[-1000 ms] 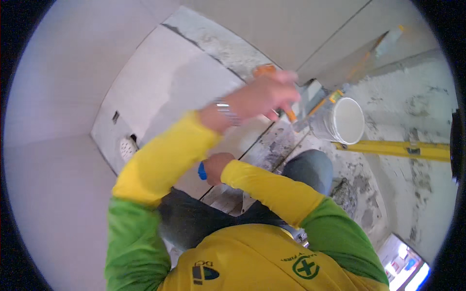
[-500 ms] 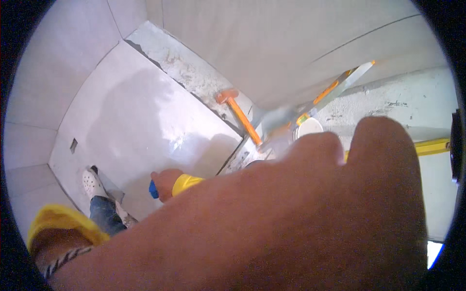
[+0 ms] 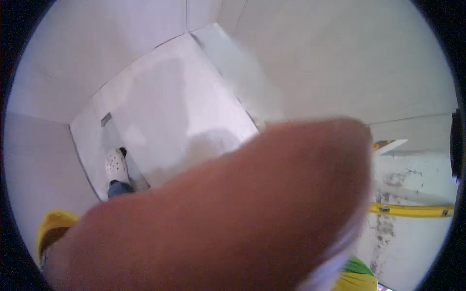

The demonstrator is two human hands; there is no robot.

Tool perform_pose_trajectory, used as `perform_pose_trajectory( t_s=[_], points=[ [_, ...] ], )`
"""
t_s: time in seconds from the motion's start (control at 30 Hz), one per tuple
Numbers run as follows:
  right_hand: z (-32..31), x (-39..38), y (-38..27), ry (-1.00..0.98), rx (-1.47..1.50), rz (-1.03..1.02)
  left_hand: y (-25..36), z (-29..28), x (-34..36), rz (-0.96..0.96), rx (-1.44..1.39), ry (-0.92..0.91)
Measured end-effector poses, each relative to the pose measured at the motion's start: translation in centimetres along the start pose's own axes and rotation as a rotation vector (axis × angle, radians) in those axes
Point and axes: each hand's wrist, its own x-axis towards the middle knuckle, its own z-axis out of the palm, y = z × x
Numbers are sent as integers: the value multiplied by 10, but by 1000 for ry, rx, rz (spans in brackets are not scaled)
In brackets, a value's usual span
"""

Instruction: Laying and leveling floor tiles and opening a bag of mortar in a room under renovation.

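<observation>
Very close to the camera, my left hand [image 3: 242, 203] fills the lower middle of the picture. It is blurred, and its fingers cannot be made out. At the lower left is its yellow cuff [image 3: 56, 223]. A pale, whitish blurred thing [image 3: 335, 257] shows along the hand's right edge; whether the hand holds it I cannot tell. Behind the hand lies a large pale floor slab [image 3: 150, 111], partly shadowed. My right hand is out of sight.
A white clog [image 3: 116, 167] on a foot stands at the slab's left, near a small dark rectangular opening [image 3: 106, 119]. Pale walls [image 3: 340, 63] rise around. A yellow spirit level [image 3: 412, 210] and a straight-edged tool [image 3: 388, 145] are at right. Green and yellow fabric [image 3: 358, 275] shows below.
The view has swung, shifting the slab and clog rightward. My left hand now covers the orange-handled hammer and the white round container. My right hand, earlier holding a blue object, is no longer visible.
</observation>
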Motion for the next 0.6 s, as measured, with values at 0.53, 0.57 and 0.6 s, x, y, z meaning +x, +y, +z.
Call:
perform_pose_trajectory(
  t_s=[0.53,0.57,0.6],
  points=[
    [11,77,-30,-78,-44,-86,-365,16,-123,-832,224,579],
    [11,83,-31,-67,-4,-99,-372,20,-127,-850,298,541],
    [12,86,-32,-60,29,-93,-376,23,-131,-880,367,486]
  ],
)
